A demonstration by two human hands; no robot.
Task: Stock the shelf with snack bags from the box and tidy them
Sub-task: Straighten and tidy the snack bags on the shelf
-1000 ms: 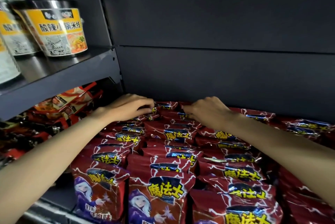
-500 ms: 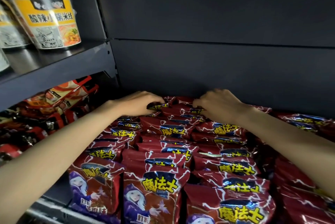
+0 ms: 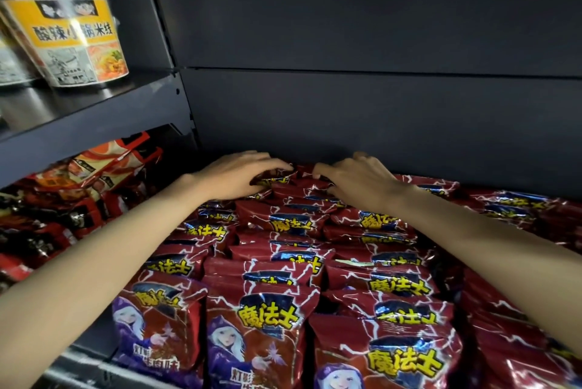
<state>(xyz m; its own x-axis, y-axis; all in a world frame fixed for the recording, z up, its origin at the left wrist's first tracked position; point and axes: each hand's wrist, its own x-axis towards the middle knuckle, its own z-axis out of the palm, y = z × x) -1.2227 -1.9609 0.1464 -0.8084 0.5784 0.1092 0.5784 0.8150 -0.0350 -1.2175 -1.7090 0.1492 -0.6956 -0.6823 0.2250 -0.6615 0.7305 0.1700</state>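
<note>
Left hand [image 3: 239, 176], right hand [image 3: 356, 181] — gripping snack bags [image 3: 285, 182].

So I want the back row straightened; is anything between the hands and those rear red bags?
Nothing visible is. The left hand and right hand are already on the rearmost red snack bags by the shelf's back panel, fingers curled over their top edges. Only more bags lie beneath the forearms.

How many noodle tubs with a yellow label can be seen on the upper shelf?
1 clearly: the yellow-label tub stands on the upper shelf at left. Parts of others show beside it, cut off by the frame edge.
</note>
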